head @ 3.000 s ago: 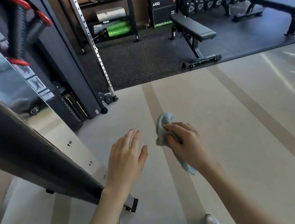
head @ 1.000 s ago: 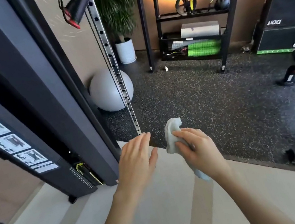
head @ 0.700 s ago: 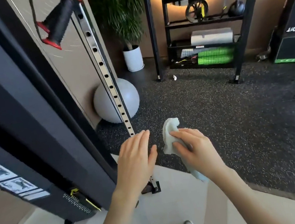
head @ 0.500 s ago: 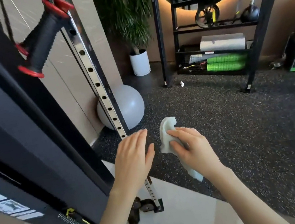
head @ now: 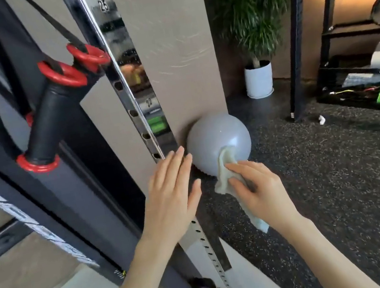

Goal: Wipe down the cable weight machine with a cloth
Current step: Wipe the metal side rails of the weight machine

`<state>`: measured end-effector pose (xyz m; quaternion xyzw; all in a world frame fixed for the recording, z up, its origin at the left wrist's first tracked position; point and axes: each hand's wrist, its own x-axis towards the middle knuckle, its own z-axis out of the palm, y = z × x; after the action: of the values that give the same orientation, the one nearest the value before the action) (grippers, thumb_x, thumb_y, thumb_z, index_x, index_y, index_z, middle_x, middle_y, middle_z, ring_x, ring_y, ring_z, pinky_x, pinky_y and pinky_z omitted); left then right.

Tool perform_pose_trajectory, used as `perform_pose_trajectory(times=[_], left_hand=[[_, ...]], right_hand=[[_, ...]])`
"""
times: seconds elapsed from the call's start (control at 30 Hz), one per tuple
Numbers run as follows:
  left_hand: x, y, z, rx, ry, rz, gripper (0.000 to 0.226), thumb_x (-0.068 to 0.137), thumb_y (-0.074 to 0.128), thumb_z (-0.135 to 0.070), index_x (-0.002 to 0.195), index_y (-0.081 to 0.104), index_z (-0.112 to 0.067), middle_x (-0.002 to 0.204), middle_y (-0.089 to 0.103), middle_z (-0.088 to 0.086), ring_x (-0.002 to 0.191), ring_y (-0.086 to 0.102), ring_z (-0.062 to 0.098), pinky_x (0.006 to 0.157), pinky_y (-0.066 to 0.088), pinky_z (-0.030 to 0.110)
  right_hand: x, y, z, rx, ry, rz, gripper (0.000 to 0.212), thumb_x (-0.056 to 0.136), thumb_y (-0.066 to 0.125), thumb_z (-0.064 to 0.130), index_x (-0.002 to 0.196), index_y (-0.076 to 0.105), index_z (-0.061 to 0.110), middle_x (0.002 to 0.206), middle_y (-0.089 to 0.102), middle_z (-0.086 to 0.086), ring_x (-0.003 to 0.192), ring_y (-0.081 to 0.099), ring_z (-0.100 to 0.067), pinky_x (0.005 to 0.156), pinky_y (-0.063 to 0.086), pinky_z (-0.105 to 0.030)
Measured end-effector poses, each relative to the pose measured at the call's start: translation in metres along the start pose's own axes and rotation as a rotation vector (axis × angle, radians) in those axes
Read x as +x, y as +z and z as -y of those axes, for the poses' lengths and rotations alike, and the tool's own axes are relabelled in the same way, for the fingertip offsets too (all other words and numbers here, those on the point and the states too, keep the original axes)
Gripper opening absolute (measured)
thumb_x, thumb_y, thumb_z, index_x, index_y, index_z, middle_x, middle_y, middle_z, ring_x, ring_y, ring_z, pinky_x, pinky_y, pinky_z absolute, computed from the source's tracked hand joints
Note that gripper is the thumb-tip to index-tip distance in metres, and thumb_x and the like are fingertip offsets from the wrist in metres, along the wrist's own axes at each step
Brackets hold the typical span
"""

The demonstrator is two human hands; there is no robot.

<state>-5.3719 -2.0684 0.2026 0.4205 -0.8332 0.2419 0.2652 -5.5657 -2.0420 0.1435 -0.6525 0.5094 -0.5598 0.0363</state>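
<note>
Two hands are up in front of us. Our left hand (head: pixel 171 197) is released, fingers straight and together, its tips over the chrome adjustment rail (head: pixel 129 53); we cannot tell whether they touch the metal. Our right hand (head: pixel 259 190) grasps the pale cloth (head: pixel 224 173), thumb and fingers curled into its bunched middle, one tail hanging below the wrist. The cloth sits just right of the rail, apart from it.

As we judge it, the step in hand is bringing the cloth onto the rail. We would do well to steady the rail with the free palm, spread the cloth flat instead of wadded, and draw it lengthwise along the mirrored face, then along the holed edge where grime gathers.

Counted: one cloth, one rail, one black handle grip (head: pixel 54 118) fully shown. We count three red collars plainly, with a fourth as a sliver. Beyond sit one grey exercise ball (head: pixel 218 136), one potted plant (head: pixel 258 79) and one black storage rack (head: pixel 295 25).
</note>
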Motion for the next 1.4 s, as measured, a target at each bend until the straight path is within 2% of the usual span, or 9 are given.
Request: perform_pose_trajectory(times=[0.13,0.23,0.4,0.67,0.8,0.97,1.1,1.23,1.4], left_hand=[[0.033,-0.020,0.008,0.193,-0.098,-0.049,0.052,0.097,0.044,-0.033,0.139,0.049,-0.003,0.149,0.043,0.016,0.136,0.041,0.028,0.113,0.030,0.042],[0.053,-0.039,0.015,0.304,-0.134,-0.072,0.056,0.098,0.044,-0.033,0.143,0.044,-0.001,0.151,0.038,0.017,0.138,0.038,0.029,0.117,0.024,0.042],[0.080,-0.063,0.024,0.444,-0.214,-0.092,0.062,0.098,0.044,-0.035,0.147,0.035,0.001,0.154,0.033,0.017,0.140,0.035,0.029,0.118,0.023,0.043],[0.090,-0.074,0.034,0.537,-0.271,-0.020,0.067,0.097,0.040,-0.039,0.147,0.033,0.004,0.153,0.033,0.019,0.139,0.031,0.027,0.115,0.023,0.041],[0.091,-0.080,0.037,0.566,-0.274,0.039,0.067,0.096,0.040,-0.039,0.149,0.033,0.000,0.155,0.032,0.015,0.141,0.030,0.025,0.115,0.021,0.039],[0.088,-0.084,0.040,0.559,-0.278,0.078,0.065,0.097,0.041,-0.039,0.151,0.029,-0.005,0.157,0.028,0.010,0.145,0.027,0.025,0.117,0.021,0.041],[0.082,-0.083,0.040,0.555,-0.303,0.093,0.065,0.097,0.043,-0.038,0.150,0.033,-0.003,0.155,0.031,0.013,0.144,0.029,0.026,0.116,0.025,0.044],[0.069,-0.084,0.041,0.555,-0.326,0.070,0.064,0.096,0.042,-0.038,0.148,0.036,-0.002,0.155,0.032,0.013,0.142,0.031,0.025,0.117,0.022,0.039],[0.066,-0.089,0.039,0.575,-0.308,0.055,0.062,0.096,0.042,-0.037,0.146,0.038,-0.001,0.153,0.035,0.015,0.140,0.033,0.026,0.115,0.022,0.039]], right_hand=[[0.050,0.009,-0.007,0.214,-0.091,0.092,0.036,0.089,0.054,0.030,0.118,0.067,0.013,0.114,0.066,-0.004,0.105,0.058,-0.016,0.094,0.044,-0.025],[0.090,0.012,-0.003,0.347,-0.178,0.121,0.035,0.089,0.053,0.031,0.117,0.066,0.015,0.115,0.065,-0.002,0.108,0.056,-0.012,0.096,0.042,-0.019],[0.158,0.017,0.013,0.548,-0.336,0.024,0.031,0.089,0.057,0.022,0.118,0.066,0.013,0.116,0.063,-0.002,0.109,0.057,-0.013,0.095,0.045,-0.028],[0.255,0.023,0.074,0.722,-0.570,-0.082,0.030,0.091,0.057,0.010,0.121,0.063,0.006,0.123,0.056,-0.001,0.120,0.049,-0.016,0.108,0.033,-0.023],[0.296,0.033,0.118,0.663,-0.709,-0.049,0.033,0.094,0.053,0.009,0.126,0.060,0.004,0.130,0.056,-0.017,0.125,0.044,-0.024,0.109,0.020,-0.012],[0.295,0.062,0.123,0.534,-0.800,-0.007,0.040,0.099,0.046,0.012,0.138,0.047,0.006,0.148,0.037,-0.022,0.140,0.027,-0.039,0.115,0.019,-0.039],[0.256,0.079,0.081,0.485,-0.796,0.083,0.043,0.100,0.042,0.010,0.143,0.040,0.008,0.153,0.028,-0.015,0.144,0.013,-0.027,0.117,0.014,-0.039],[0.228,0.088,0.055,0.478,-0.756,0.127,0.044,0.100,0.042,0.011,0.144,0.038,0.009,0.152,0.019,-0.006,0.144,0.009,-0.026,0.117,0.013,-0.041],[0.270,0.066,0.100,0.472,-0.758,0.133,0.046,0.101,0.042,0.022,0.145,0.037,0.012,0.155,0.021,-0.020,0.145,0.008,-0.037,0.118,0.011,-0.049]])
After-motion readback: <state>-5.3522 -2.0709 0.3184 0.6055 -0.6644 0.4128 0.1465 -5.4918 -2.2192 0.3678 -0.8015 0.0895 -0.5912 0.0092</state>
